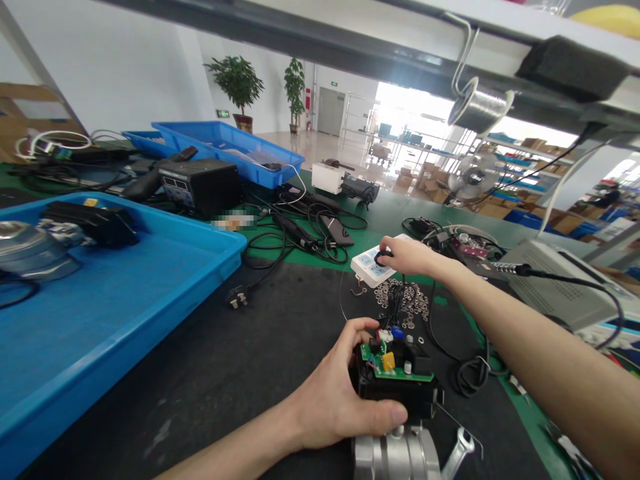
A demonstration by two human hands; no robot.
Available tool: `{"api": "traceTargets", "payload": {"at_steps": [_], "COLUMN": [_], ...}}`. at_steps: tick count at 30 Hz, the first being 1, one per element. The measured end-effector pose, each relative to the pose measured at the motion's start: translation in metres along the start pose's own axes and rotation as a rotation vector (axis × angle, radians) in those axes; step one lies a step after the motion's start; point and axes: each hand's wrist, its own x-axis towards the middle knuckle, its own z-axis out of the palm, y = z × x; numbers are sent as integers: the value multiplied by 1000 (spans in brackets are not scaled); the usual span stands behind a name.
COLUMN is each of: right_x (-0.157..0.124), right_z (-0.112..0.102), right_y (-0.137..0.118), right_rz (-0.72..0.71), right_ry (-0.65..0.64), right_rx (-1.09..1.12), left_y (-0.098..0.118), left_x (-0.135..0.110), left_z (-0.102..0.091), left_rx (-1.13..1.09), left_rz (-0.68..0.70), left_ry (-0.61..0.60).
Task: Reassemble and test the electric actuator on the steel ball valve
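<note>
My left hand [337, 390] wraps round a black housing [387, 389] near the front of the bench. An open green circuit board [377, 368] with small components sits on top of this housing. Below it is a silver metal body [393, 459], partly cut off by the lower edge. My right hand [407, 255] reaches forward to a white power strip [370, 270], its fingers closed on a black plug [383, 258] at the strip's sockets. Between the two hands lie a bundle of black cable [396, 303] and many small metal nuts or rings [417, 303].
A large blue tray [165, 317] with metal and black parts fills the left. A loose power plug [237, 297] lies on the black mat [240, 373]. A wrench [459, 453] is beside the metal body. Instruments [555, 280] stand at right; a solder spool [480, 107] hangs overhead.
</note>
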Motion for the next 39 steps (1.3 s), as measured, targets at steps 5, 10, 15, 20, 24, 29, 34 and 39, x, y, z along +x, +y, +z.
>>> {"api": "traceTargets", "payload": {"at_steps": [5,10,15,20,24,29,34,39], "right_x": [-1,-1,-1,-1,-2,-3,-4,-4], "right_z": [0,2,4,5,6,8,8,10], "right_y": [0,0,2,2,2,2,2,0], "right_rz": [-1,-2,-8,-14,-23,-23,-29,-31], "right_ry": [6,7,12,25,27,25,15,14], "right_rx": [5,8,8,2,3,-3,-11,-21], "left_y": [0,0,0,2,3,4,3,1], "left_x": [0,0,0,0,0,1,1,0], "left_z": [0,1,1,1,1,1,1,1], "left_rx": [-11,-31,-12,-13,-33,-31,-21,-11], "left_rz": [-5,0,11,4,1,-4,2,-3], "left_ry": [-2,-7,1,-4,-9,-11,-3,-1]}}
